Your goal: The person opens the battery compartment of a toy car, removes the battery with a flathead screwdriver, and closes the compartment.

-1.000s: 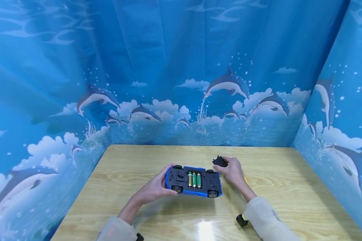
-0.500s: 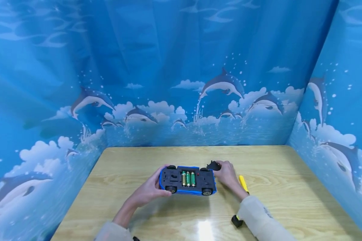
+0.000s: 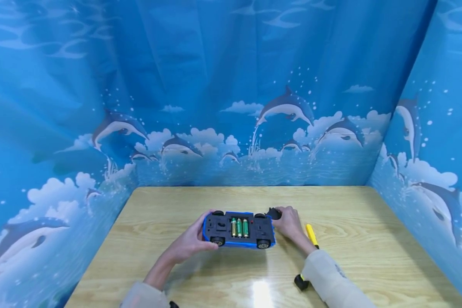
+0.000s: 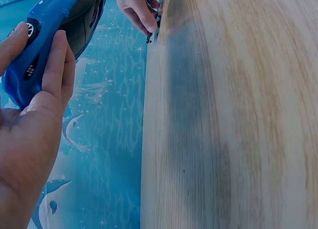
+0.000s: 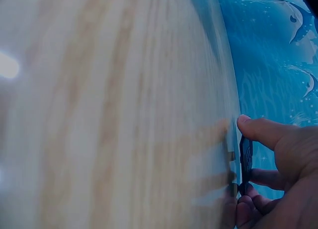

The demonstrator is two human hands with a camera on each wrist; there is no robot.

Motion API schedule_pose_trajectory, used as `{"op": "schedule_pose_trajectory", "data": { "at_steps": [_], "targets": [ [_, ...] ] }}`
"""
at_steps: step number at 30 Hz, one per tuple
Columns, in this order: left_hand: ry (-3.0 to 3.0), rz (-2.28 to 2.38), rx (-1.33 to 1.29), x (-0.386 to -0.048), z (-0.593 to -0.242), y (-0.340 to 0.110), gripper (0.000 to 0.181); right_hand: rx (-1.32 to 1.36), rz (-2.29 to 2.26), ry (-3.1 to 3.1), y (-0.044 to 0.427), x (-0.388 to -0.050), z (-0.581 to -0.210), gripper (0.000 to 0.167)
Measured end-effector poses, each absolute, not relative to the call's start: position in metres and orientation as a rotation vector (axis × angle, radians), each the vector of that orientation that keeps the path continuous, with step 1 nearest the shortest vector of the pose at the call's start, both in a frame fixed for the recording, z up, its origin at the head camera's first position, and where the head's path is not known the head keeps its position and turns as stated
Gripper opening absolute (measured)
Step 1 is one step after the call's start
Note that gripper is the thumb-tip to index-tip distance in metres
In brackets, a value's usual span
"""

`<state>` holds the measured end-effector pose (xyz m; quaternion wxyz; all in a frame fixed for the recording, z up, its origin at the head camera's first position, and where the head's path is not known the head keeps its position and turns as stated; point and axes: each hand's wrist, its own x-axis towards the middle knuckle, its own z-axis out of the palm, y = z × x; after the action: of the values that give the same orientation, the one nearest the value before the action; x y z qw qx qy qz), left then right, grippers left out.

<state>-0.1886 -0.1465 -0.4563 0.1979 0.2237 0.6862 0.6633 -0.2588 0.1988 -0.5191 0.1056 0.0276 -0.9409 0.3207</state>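
A blue toy car (image 3: 225, 230) is held by its left end in my left hand (image 3: 189, 241), its black underside facing me. Three green-and-gold batteries (image 3: 239, 228) lie side by side in the open compartment of that underside. In the left wrist view, thumb and fingers of the left hand (image 4: 30, 124) grip the toy car (image 4: 42, 38) around a wheel. My right hand (image 3: 290, 222) pinches a small black battery cover (image 3: 274, 213) just beyond the car's right end. The right wrist view has the cover (image 5: 246, 159) edge-on, between thumb and fingers.
A yellow-handled tool (image 3: 311, 234) lies on the wooden table (image 3: 350, 239), partly hidden by the right forearm. Dolphin-printed blue curtains (image 3: 231, 107) hang behind the table and at both sides.
The right hand has brought the black cover leftward, closer to the car's right end. More of the yellow handle shows now. The left hand keeps its grip on the car.
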Motion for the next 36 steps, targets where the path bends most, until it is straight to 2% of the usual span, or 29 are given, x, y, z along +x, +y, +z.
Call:
{"op": "schedule_pose_trajectory", "data": {
  "at_steps": [22, 27, 36],
  "targets": [
    [1.891, 1.885, 0.617, -0.19, -0.459, -0.15, 0.106, -0.009, 1.031, -2.847, 0.198, -0.253, -0.507, 0.058],
    [1.904, 1.882, 0.605, -0.189, -0.458, -0.15, 0.107, -0.021, 1.146, -2.834, 0.208, -0.249, -0.492, 0.062],
    [1.902, 1.896, 0.589, -0.19, -0.456, -0.15, 0.108, -0.038, 1.11, -2.829, 0.243, -0.237, -0.472, 0.058]
  ]
}}
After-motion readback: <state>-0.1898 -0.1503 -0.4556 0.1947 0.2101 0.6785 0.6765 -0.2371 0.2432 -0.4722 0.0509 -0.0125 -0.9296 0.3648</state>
